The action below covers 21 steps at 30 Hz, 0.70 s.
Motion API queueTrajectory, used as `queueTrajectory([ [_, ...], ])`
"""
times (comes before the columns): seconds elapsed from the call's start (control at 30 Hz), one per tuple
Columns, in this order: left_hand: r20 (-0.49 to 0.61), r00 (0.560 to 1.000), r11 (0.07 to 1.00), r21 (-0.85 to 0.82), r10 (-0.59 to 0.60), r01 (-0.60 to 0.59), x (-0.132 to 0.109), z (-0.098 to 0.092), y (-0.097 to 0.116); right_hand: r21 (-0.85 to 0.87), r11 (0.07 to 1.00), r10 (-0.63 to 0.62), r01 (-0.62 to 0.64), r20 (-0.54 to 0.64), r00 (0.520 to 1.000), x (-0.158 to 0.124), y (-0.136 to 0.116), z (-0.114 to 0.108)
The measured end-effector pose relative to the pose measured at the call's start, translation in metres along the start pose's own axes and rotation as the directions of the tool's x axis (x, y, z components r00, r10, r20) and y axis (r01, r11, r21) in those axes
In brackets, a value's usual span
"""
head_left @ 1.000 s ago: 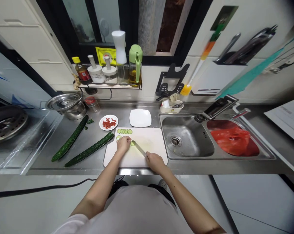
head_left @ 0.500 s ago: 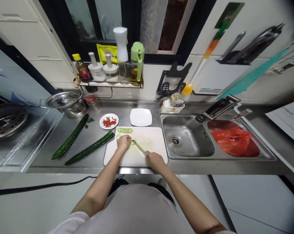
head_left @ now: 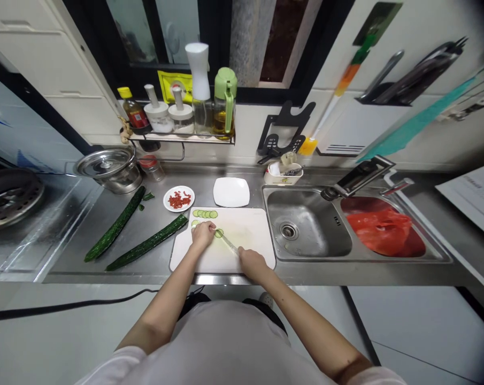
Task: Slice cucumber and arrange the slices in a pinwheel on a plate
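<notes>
While the left hand (head_left: 202,235) is pressing curled fingers on a cucumber piece (head_left: 219,233) mid cutting board (head_left: 245,235), right hand (head_left: 252,263) is gripping a knife (head_left: 229,244) against it, cut slices (head_left: 205,214) lying along the far edge, whole cucumbers (head_left: 147,243) lying left.

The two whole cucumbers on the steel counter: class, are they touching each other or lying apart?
Apart. The head view shows the farther cucumber and the nearer cucumber lying side by side, with a strip of bare steel counter visible between them along their whole length.
</notes>
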<state>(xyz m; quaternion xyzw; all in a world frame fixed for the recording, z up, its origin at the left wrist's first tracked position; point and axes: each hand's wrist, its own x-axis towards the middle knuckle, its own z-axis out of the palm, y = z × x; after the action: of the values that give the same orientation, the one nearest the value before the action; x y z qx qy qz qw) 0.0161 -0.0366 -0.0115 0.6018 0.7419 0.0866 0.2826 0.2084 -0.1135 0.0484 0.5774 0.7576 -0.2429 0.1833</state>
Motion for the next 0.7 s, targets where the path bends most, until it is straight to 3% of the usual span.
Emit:
queueTrajectory([
  [0.23,-0.005,1.000,0.998,0.058,0.027,-0.026,-0.008,0.004,0.000,0.005,1.000,0.002,-0.002,0.005,1.000,-0.001,-0.001,0.000],
  [0.7,-0.020,0.999,0.999,-0.034,0.038,-0.038,-0.008,0.007,0.002,0.036,0.999,0.031,-0.032,0.026,0.999,-0.020,0.006,0.007],
])
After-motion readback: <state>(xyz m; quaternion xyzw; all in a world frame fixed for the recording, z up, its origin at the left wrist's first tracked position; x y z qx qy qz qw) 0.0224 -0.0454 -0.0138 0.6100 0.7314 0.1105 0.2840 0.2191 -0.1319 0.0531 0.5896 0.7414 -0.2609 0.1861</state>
